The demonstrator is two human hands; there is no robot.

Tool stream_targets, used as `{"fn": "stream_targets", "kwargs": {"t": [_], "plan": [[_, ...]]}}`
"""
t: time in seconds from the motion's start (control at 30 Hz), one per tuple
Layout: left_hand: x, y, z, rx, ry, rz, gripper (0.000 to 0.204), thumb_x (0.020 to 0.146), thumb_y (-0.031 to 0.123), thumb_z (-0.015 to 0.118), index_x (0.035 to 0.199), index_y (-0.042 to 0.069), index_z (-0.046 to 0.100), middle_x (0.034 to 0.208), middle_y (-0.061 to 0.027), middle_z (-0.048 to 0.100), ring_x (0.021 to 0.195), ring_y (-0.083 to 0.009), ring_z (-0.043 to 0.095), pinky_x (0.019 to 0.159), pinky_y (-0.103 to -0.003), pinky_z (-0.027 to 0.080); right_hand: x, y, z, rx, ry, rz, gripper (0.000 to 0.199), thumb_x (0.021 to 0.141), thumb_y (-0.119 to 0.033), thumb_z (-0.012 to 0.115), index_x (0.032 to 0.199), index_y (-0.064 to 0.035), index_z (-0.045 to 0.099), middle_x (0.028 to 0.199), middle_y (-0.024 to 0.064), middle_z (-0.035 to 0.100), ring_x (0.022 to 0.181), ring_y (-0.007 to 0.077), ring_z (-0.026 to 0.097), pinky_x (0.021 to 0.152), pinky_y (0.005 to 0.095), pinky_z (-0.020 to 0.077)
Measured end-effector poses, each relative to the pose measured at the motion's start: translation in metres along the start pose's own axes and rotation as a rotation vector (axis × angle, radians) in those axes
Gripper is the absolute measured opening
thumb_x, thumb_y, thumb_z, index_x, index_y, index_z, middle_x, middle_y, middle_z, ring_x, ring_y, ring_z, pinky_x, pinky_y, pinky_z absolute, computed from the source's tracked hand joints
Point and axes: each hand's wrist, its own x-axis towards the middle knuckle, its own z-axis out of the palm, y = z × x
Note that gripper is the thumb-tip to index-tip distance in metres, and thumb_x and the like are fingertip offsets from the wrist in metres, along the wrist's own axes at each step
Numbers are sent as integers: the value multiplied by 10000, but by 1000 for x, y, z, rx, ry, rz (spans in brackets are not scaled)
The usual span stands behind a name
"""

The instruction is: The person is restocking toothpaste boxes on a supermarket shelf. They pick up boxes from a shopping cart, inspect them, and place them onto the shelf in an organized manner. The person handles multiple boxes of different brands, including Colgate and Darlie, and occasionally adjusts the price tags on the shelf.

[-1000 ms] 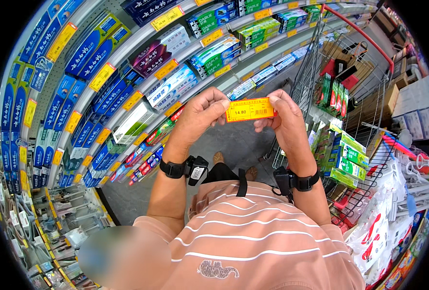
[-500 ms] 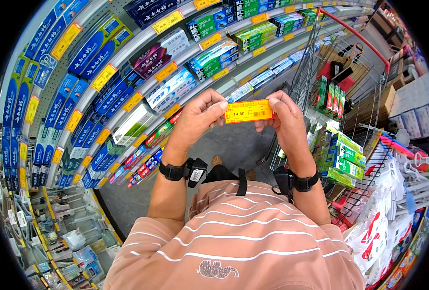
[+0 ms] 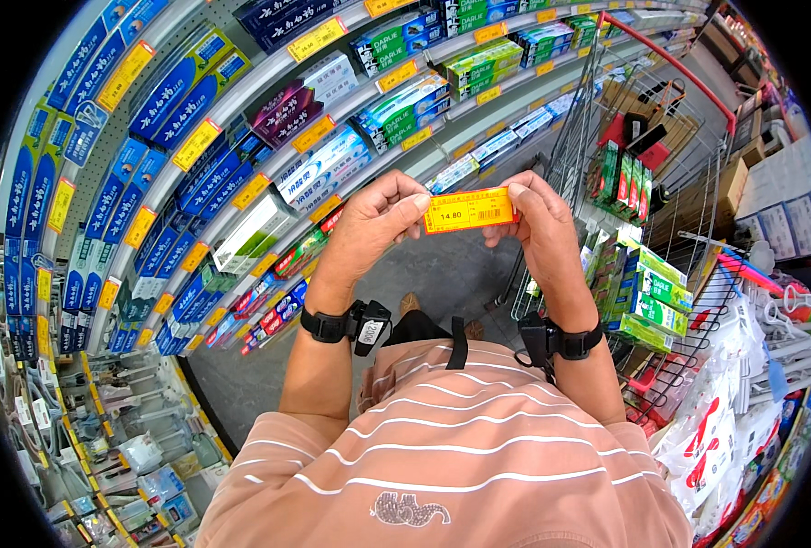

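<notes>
Between my two hands is a yellow price tag (image 3: 467, 211) with a red border, held level and facing up at me. My left hand (image 3: 382, 215) pinches its left end, thumb on top. At the other end, my right hand (image 3: 538, 212) grips it between thumb and fingers. Beyond the tag rise shelves of boxed toothpaste, the nearest being blue and white boxes (image 3: 323, 169). Just right of my right hand, a wire shopping cart (image 3: 717, 151) carries green toothpaste boxes (image 3: 652, 301) and a row of red and green boxes (image 3: 622, 183).
Yellow price tags (image 3: 197, 146) line the curved shelf edges. Hanging small goods (image 3: 141, 452) fill a rack at lower left. White plastic bags (image 3: 711, 429) and pale hangers (image 3: 784, 352) crowd the lower right, beside the cart. Grey floor (image 3: 255, 384) lies below my arms.
Almost nothing differs. Both hands keep their hold on the price tag, which stays in nearly the same place.
</notes>
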Motion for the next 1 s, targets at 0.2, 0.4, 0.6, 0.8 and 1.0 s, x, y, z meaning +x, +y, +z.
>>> {"fn": "stream_targets", "kwargs": {"t": [0.2, 0.4, 0.6, 0.8, 1.0], "plan": [[1, -5, -1, 19, 12, -2, 171, 966, 233, 596, 972, 64, 622, 767, 14, 595, 672, -46, 542, 586, -194, 408, 3, 4, -3, 1, -10, 17, 213, 982, -211, 489, 998, -12, 566, 856, 111, 659, 672, 163, 655, 591, 292, 553], [1, -17, -5, 41, 44, -38, 166, 968, 218, 591, 973, 56, 622, 765, 12, 597, 663, -48, 541, 579, -194, 401, 9, 16, -5, 4, 12, 63, 230, 981, -228, 510, 999, -11, 583, 855, 94, 653, 635, 141, 632, 582, 273, 540], [2, -33, -11, 39, 75, -111, 169, 960, 217, 604, 978, 50, 621, 758, 19, 593, 651, -44, 538, 560, -193, 392, 17, 30, -11, -43, 4, 135, 257, 981, -252, 536, 1025, -10, 611, 859, 70, 647, 595, 118, 608, 545, 245, 502], [2, -77, -22, 125, 110, -300, 161, 954, 218, 597, 1042, 87, 627, 777, 27, 630, 631, -34, 557, 507, -185, 384, 31, 71, -21, -125, -12, 246, 224, 986, -226, 568, 1057, -23, 631, 850, 42, 645, 592, 102, 614, 553, 232, 509], [0, -146, -33, 134, 109, -470, 176, 941, 211, 600, 1056, 78, 610, 802, 7, 655, 619, -39, 559, 495, -185, 361, 46, 148, -29, -132, -1, 430, 206, 995, -216, 552, 1049, -29, 621, 861, 34, 657, 702, 102, 656, 646, 236, 545]]}}
